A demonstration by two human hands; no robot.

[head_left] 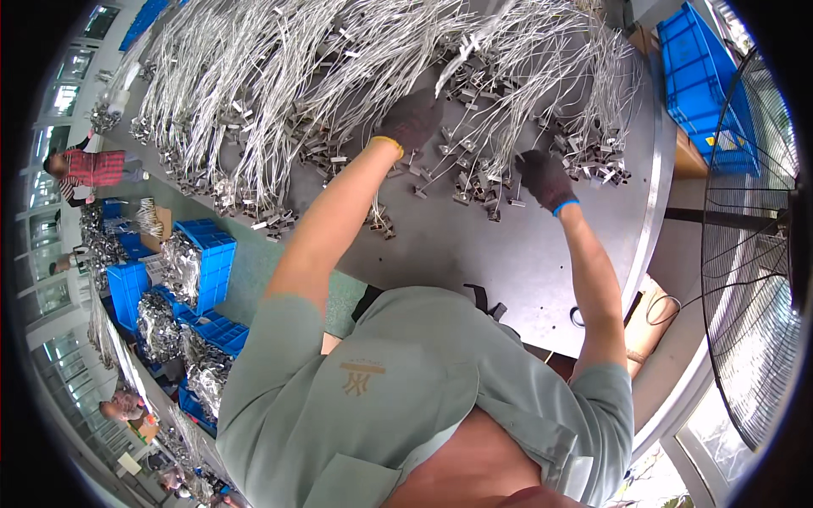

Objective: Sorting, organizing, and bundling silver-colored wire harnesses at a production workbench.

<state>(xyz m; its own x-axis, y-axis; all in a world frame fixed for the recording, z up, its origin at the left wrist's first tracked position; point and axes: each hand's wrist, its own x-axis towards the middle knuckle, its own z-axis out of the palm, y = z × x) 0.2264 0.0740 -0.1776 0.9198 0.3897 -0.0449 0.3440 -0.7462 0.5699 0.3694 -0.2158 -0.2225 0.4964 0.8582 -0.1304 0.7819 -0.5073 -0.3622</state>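
My left hand (412,120), in a dark knit glove with a yellow cuff, reaches into the pile on the grey table (517,258). Its fingers are curled and partly hidden; a bundle of white wires (461,61) meets it at the fingertips. To the right, my right hand (546,179) wears a dark glove with a blue cuff. Its fingers are bent together among thin wires, and what they pinch cannot be made out. Small metal clip-like parts (478,182) on wire ends lie between the hands. More long white wires (254,93) spread across the table's far side.
A blue crate (707,85) stands beyond the table's right edge, near a large black fan (749,245). On the left, blue bins (216,262) hold similar wired parts. A person in a red checked top (97,168) stands at the far left. Other people are farther down.
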